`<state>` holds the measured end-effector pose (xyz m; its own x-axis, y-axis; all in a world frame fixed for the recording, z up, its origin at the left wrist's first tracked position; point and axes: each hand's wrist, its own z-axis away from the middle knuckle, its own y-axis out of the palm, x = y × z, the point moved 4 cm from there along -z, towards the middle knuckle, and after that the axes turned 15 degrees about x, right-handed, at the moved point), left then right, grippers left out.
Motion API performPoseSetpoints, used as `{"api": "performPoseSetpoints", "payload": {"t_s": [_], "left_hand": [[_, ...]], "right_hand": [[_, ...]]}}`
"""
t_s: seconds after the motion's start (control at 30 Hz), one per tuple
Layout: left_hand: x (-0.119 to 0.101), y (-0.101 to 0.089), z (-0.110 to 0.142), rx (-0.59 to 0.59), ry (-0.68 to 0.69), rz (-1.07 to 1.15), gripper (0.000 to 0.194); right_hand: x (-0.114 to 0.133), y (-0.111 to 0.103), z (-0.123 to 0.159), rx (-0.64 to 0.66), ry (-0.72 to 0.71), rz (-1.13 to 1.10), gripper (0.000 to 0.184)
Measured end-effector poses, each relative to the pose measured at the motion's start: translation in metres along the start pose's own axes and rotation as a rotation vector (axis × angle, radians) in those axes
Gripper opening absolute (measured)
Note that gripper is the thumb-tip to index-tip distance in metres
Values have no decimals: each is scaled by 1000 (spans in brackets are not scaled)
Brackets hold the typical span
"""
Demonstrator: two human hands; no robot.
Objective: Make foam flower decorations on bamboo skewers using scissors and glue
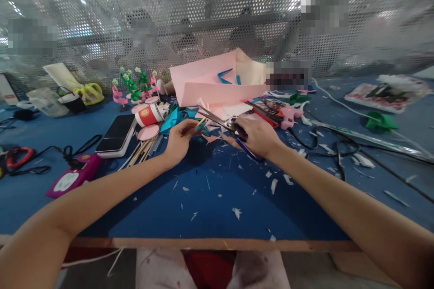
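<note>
the left hand (181, 140) is pinching a thin stick (201, 122) over the bench (217, 216); the right hand's (259, 135) fingers are gripping scissors (221, 121) beside it, so keeping blades clear of fingertips is likely mattering most.

Single head cam looks fwd & down, hands (260, 136) near, blue tabletop (217, 216) below, mesh wall (217, 4) behind.

Smooth metal scissor blades (216, 118), matt pink paper (220, 95), glossy phone screen (117, 133).
</note>
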<state>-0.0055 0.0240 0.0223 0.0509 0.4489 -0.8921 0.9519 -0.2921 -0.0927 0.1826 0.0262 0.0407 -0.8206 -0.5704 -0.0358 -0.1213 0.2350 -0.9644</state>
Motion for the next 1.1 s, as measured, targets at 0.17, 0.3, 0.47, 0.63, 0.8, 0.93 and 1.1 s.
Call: {"api": "performPoseSetpoints", "payload": {"t_s": [0.17,0.3,0.47,0.63,0.8,0.93,1.1], "left_hand": [[-1,0,1,7,15,-24,5],[-1,-1,1,-5,15,-14,3],[1,-3,0,-28,-8,-24,4],[6,-6,0,-15,-17,-1,4],[10,-7,-1,13,-20,19,4],[12,-5,-1,26,-19,39,6],[11,-3,0,50,-27,57,9]], "right_hand": [[3,-2,0,15,-17,-8,23],[5,-4,0,29,-57,-19,24],[1,-2,-1,39,-51,4,22],[5,5,-5,72,-30,7,22],[8,7,-5,120,-41,0,29],[6,7,-3,136,-24,23,32],[3,2,2,161,15,98,36]]}}
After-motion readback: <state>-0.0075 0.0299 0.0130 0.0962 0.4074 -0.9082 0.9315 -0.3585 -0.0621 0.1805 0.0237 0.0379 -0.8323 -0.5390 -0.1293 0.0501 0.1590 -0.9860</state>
